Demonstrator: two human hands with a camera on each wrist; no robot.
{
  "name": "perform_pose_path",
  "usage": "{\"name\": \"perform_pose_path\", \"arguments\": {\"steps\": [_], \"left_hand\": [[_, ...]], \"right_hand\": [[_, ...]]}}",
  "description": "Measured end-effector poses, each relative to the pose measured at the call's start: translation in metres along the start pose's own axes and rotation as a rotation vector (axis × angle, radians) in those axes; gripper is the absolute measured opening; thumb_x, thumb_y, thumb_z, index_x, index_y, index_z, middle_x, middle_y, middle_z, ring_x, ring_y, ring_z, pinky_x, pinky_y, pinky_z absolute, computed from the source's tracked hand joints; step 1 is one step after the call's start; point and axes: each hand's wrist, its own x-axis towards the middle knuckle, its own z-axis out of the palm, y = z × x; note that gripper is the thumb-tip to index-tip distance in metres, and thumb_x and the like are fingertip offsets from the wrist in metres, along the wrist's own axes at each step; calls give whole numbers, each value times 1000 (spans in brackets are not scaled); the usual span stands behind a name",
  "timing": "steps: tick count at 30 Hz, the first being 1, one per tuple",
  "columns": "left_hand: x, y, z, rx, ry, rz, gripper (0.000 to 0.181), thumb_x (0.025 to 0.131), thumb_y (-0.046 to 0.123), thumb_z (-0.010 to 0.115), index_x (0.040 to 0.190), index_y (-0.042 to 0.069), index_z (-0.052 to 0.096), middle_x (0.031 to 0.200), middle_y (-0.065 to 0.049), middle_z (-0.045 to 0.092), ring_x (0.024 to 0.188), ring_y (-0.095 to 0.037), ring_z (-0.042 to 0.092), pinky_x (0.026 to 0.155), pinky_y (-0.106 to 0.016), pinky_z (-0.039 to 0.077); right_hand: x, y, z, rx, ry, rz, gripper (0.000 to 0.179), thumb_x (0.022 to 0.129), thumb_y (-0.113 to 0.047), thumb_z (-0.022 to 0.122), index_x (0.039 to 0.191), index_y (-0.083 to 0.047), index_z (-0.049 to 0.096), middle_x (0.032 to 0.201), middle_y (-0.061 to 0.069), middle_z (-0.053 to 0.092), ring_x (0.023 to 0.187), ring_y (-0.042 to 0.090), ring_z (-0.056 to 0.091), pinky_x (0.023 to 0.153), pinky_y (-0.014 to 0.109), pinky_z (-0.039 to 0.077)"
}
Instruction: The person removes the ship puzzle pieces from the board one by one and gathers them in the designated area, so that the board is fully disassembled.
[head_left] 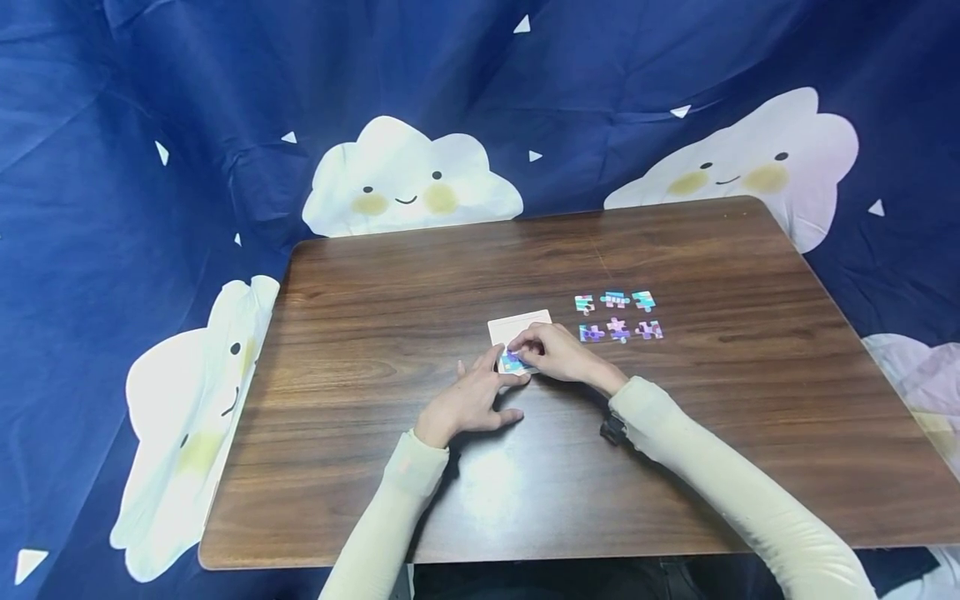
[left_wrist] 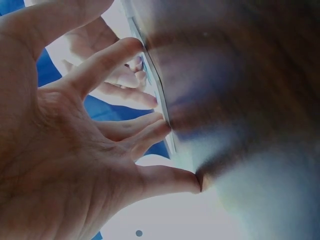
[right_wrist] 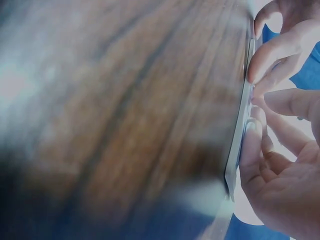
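A small white puzzle tray (head_left: 517, 327) lies on the table, with a blue and purple jigsaw piece (head_left: 511, 363) in its near part. My left hand (head_left: 468, 402) rests at the tray's near left corner, fingers spread and fairly straight. In the left wrist view, fingertips of the left hand (left_wrist: 95, 135) touch the tray edge (left_wrist: 159, 85) while the thumb reaches the tabletop. My right hand (head_left: 561, 353) bends over the tray from the right, thumb and fingers pinching a puzzle piece down at its surface. Those fingers largely hide the piece, also in the right wrist view.
Right of the tray, several loose jigsaw pieces lie in two rows, among them a turquoise piece (head_left: 643, 301) and a purple piece (head_left: 649, 330). They sit on a brown wooden table (head_left: 375, 333). Behind it hangs a blue cloth (head_left: 570, 75) with clouds.
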Motion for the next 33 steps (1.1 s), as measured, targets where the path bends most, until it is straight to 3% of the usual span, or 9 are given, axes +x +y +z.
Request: {"name": "perform_pose_path", "arguments": {"steps": [15, 25, 33], "left_hand": [[1, -1, 1, 17, 8, 4, 60, 93, 41, 75, 149, 25, 59, 169, -25, 24, 158, -43, 28, 110, -87, 23], [0, -1, 0, 22, 1, 3, 61, 94, 42, 75, 150, 25, 59, 170, -28, 21, 159, -44, 24, 110, -87, 22], [-1, -1, -1, 7, -1, 1, 61, 93, 41, 76, 150, 26, 58, 170, -27, 20, 159, -43, 24, 111, -86, 21]], "right_hand": [[2, -2, 3, 58, 33, 26, 13, 94, -12, 73, 107, -9, 73, 92, 2, 67, 80, 11, 58, 76, 26, 49], [1, -3, 2, 69, 15, 47, 10, 95, -21, 77, 97, -13, 71, 85, -1, 69, 76, 9, 58, 73, 23, 46], [-1, 1, 1, 130, -3, 49, 8, 95, -20, 76, 95, -13, 71, 87, 2, 71, 80, 11, 61, 78, 25, 48]]}}
